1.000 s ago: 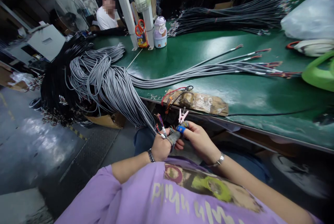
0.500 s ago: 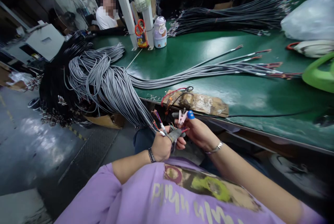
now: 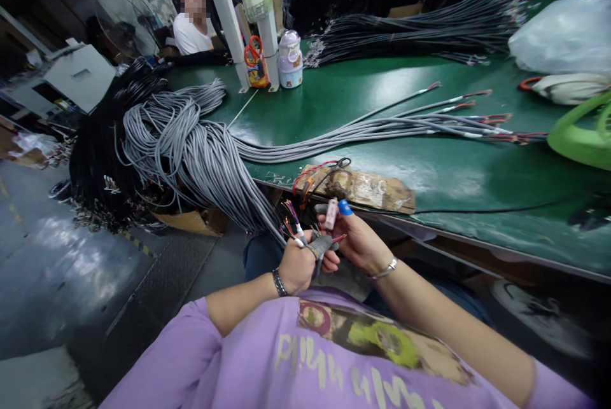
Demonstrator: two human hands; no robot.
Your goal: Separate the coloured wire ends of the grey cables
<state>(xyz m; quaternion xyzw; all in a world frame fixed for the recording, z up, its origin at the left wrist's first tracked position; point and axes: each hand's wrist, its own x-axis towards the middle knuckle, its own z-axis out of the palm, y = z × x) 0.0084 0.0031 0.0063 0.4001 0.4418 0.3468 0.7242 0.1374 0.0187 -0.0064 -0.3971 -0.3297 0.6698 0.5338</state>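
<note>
My left hand (image 3: 296, 265) is closed round the end of a grey cable (image 3: 267, 218), whose stripped coloured wires (image 3: 289, 217) fan out above my fist. A grey finger cover sits on one finger of it. My right hand (image 3: 359, 240) is closed on a small pink clip (image 3: 331, 214), held by thumb and fingers, with blue tape on one fingertip. Both hands meet just below the front edge of the green table (image 3: 429, 173). The cable runs up and left into a big bundle of grey cables (image 3: 191, 142).
A worn cardboard pad with red and black leads (image 3: 363, 185) lies on the table edge above my hands. Dark cable bundles (image 3: 429, 24) lie at the back, a white bag (image 3: 563, 30) and a green plastic thing (image 3: 580, 135) at right. A seated person (image 3: 191, 14) is far left.
My right hand has risen from beside my left fist toward the table edge, and the pink clip's jaws, spread a second ago, now look closed. My left hand has stayed put.
</note>
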